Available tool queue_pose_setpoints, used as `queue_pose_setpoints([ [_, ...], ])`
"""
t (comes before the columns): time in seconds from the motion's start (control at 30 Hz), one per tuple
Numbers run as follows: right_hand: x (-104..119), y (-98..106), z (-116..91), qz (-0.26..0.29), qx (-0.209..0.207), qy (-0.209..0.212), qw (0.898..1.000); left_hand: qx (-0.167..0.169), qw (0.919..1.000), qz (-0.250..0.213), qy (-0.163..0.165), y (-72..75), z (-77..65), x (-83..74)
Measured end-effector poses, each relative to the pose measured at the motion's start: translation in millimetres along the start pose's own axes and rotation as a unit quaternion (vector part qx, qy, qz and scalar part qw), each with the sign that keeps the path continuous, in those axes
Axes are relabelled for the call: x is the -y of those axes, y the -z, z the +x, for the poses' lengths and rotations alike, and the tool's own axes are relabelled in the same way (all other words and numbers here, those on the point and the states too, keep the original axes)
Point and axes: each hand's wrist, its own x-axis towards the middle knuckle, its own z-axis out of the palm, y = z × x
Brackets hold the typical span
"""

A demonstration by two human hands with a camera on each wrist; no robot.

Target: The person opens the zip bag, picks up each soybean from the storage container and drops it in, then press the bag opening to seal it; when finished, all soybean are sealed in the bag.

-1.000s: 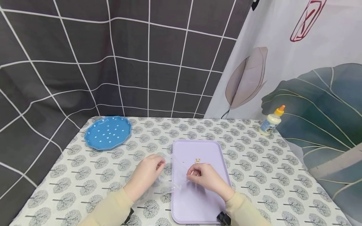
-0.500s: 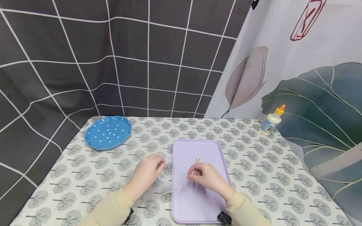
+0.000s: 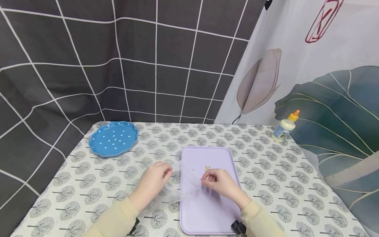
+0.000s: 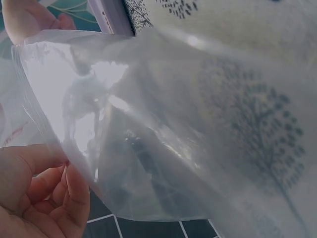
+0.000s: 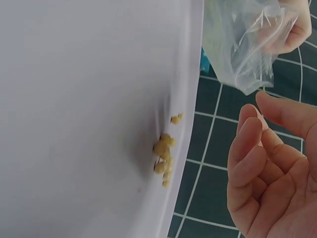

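In the left wrist view my left hand (image 4: pixel 44 198) pinches the edge of a clear plastic bag (image 4: pixel 148 124) between thumb and index finger. The bag spreads out from it, thin and see-through, overlapping the left side of the lilac tray (image 3: pixel 207 214) in the head view. Above the tray is my right hand (image 3: pixel 222 184), its fingers loosely bent. Its thumb tip lies close to the bag's corner in the right wrist view, and nothing shows between its fingers (image 5: pixel 247 166). Several small yellow, bean-like pieces (image 5: pixel 162 148) lie in a little cluster on the tray.
A blue plate (image 3: pixel 113 139) with white dots lies at the table's back left. A small bottle (image 3: pixel 285 127) with an orange-yellow tip stands at the back right. Tree-patterned cloth (image 3: pixel 165 144) covers the table, and a dark checked curtain (image 3: pixel 133 79) hangs behind.
My right hand has moved slightly to the right, away from the bag, over the last half second. The left hand stays in place with the bag.
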Motion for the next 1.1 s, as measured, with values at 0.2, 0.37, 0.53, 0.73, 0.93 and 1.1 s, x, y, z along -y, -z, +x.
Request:
queue_pose_setpoints([
  [0.2,-6,4,-1,0.014,-0.002,-0.014,1.000,-0.005,1.0000,0.001,-0.004,-1.5,0.5,1.0],
  [0.37,-12,7,1,0.029,-0.001,-0.019,0.999,0.002,1.0000,0.000,-0.001,-1.1,-0.4,1.2],
  [0.53,-21,9,3,0.022,-0.010,-0.038,0.999,0.006,1.0000,0.000,0.003,-0.3,-0.9,1.1],
  [0.73,-30,11,4,0.023,-0.013,-0.063,0.998,-0.001,1.0000,0.000,-0.001,1.1,-0.9,0.9],
  [0.93,-36,13,2,0.005,-0.019,-0.067,0.998,0.002,1.0000,0.001,-0.004,2.7,-2.1,-0.4],
  [1.1,-41,14,1,-0.004,-0.016,-0.067,0.998,0.005,1.0000,0.000,-0.002,2.5,-2.5,-0.8],
])
